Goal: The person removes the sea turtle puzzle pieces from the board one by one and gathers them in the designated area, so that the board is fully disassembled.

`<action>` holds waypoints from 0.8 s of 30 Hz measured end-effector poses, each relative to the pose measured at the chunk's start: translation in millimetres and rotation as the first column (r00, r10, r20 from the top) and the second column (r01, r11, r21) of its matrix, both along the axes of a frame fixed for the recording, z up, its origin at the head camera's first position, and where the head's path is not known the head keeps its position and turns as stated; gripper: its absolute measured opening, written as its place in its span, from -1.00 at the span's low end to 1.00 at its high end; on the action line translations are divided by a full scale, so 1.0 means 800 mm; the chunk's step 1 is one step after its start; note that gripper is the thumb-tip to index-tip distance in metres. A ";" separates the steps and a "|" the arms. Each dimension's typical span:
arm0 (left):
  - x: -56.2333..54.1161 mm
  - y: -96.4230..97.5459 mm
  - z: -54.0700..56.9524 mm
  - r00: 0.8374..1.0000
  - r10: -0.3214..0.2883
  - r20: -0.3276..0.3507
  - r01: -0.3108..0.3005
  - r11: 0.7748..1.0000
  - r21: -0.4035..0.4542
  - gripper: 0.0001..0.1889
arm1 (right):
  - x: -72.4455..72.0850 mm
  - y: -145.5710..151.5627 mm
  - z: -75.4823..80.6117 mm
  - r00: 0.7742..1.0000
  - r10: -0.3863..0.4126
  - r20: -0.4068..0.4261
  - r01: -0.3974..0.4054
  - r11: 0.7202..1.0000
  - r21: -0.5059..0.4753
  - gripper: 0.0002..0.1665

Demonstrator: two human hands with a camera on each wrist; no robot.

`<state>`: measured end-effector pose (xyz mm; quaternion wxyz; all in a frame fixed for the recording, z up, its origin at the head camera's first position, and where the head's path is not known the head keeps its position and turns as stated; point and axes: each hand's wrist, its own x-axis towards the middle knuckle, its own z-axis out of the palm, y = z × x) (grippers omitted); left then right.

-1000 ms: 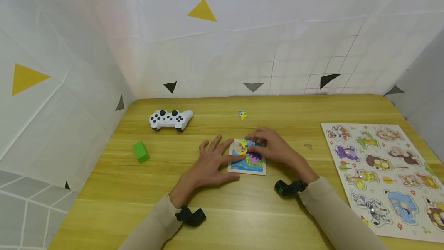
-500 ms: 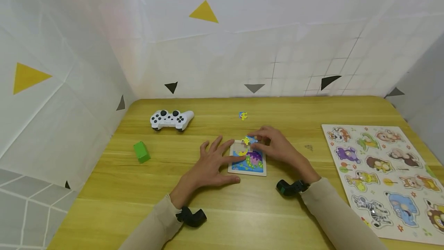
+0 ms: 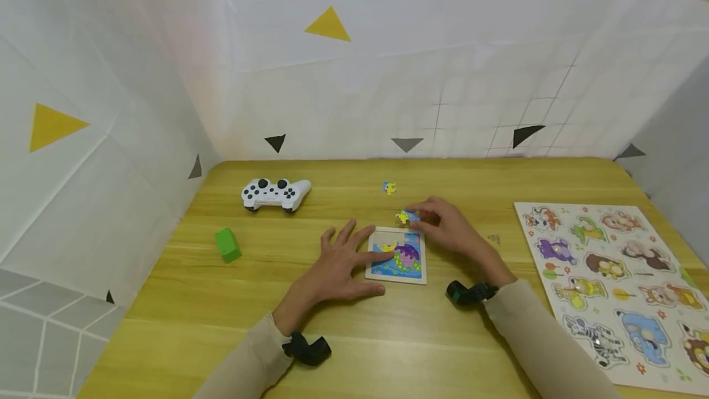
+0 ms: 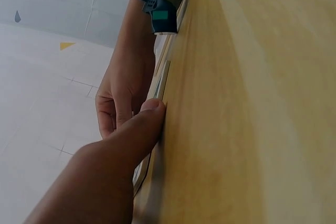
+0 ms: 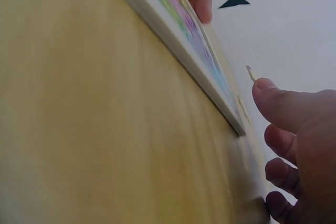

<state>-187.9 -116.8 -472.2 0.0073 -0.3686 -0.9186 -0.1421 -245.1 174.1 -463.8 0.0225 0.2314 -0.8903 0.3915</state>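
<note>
A person at a wooden counter (image 3: 354, 334) is pinching a yellow-and-blue jigsaw piece (image 3: 408, 217) in the right grip (image 3: 450, 226), thumb on the near side and a finger on the far side. The digits are standing only as far apart as the piece is demanding, and its tabbed end is poking out leftward. The piece is probably handling as light and stiff, thin wood or board by its look, perhaps a little slick on its printed face; the narrow tabs are likely presenting its weakest points, so the plain side edges are offering the surest hold.

Just left of the right grip and nearer the person, a framed tray puzzle (image 3: 396, 281) is lying flat, a bare patch showing toward its far side. The left grip (image 3: 339, 266) is holding nothing, fingers spreading wide, the index finger reaching over the picture and the thumb lying by the tray's near left corner.

Beyond the right grip, slightly left, a second jigsaw piece (image 3: 390, 188) is sitting loose. An animal puzzle board (image 3: 604, 270) is lying well to its right.
</note>
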 end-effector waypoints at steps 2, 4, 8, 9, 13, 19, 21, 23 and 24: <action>0.001 0.000 -0.001 1.000 -0.001 -0.001 0.001 1.000 0.002 -0.33 | -0.006 0.004 -0.001 1.000 -0.011 0.014 0.011 1.000 0.005 -0.62; 0.001 0.000 -0.001 1.000 0.001 0.003 -0.001 1.000 0.002 -0.33 | -0.012 0.008 -0.002 1.000 -0.019 0.025 0.019 1.000 0.007 -0.62; 0.002 0.000 -0.001 1.000 0.001 0.004 -0.001 1.000 0.006 -0.33 | -0.027 0.014 -0.005 0.999 -0.036 0.004 0.036 0.999 0.030 -0.63; 0.002 0.000 -0.002 1.000 0.002 0.005 -0.002 1.000 0.005 -0.33 | -0.032 0.015 -0.005 0.999 -0.043 -0.002 0.043 0.998 0.041 -0.64; 0.001 0.000 -0.003 1.000 0.001 0.002 -0.001 1.000 0.006 -0.34 | -0.048 0.018 -0.006 0.997 -0.060 -0.041 0.064 0.993 0.096 -0.65; 0.001 0.001 -0.002 1.000 0.006 0.002 -0.006 1.000 -0.007 -0.33 | -0.067 0.022 -0.006 0.996 -0.057 -0.062 0.066 0.987 0.146 -0.64; 0.001 0.001 -0.001 1.000 0.009 0.008 -0.009 1.000 -0.010 -0.33 | -0.072 0.022 -0.006 0.996 -0.056 -0.068 0.066 0.986 0.156 -0.64; 0.001 0.001 0.000 1.000 0.009 0.010 -0.009 1.000 -0.009 -0.33 | -0.076 0.023 -0.005 0.996 -0.057 -0.071 0.068 0.985 0.161 -0.63; 0.001 0.001 0.001 1.000 0.008 0.010 -0.008 1.000 -0.006 -0.33 | -0.078 0.022 -0.004 0.995 -0.059 -0.075 0.070 0.984 0.162 -0.63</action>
